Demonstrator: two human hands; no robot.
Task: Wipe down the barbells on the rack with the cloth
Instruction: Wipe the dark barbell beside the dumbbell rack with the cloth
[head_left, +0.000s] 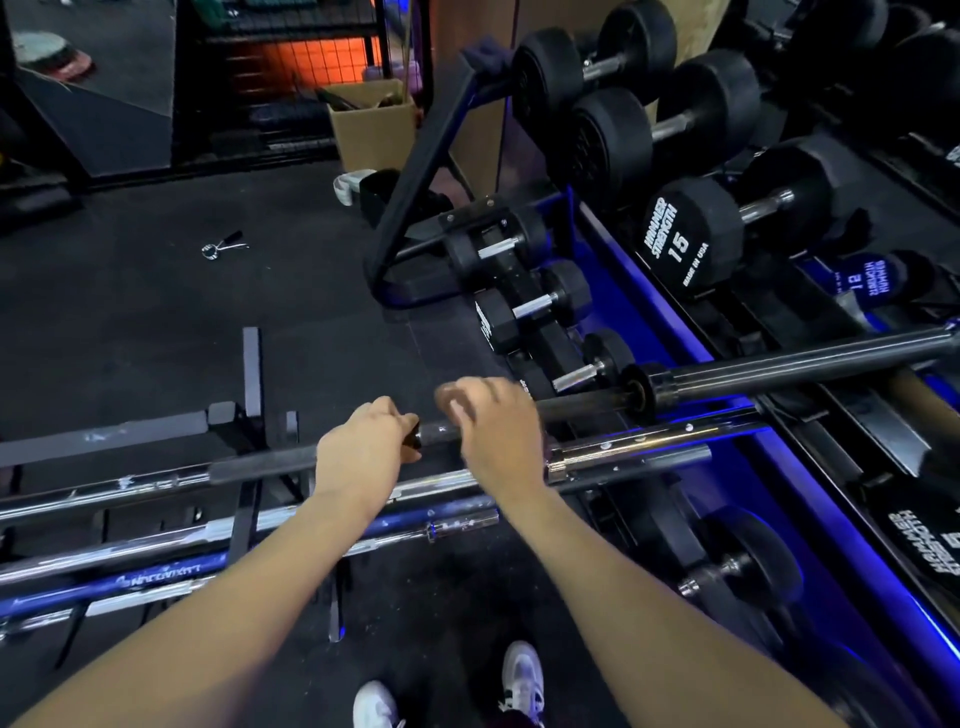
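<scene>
Dim gym, lit by blue strip glow along the dumbbell shelf edges (675, 312) and orange light behind a wire grid (291, 62). Chrome barbells (649, 441) glint; the right hand (493, 431) looks motion-blurred; edges bow.

A low black rack (249, 512) is seen on the dark rubber floor (130, 322); several barbells (156, 480) are laid across it, side by side. A spring collar clip (222, 245) and a cardboard box (371, 127) are found directly on the floor, well apart.
</scene>
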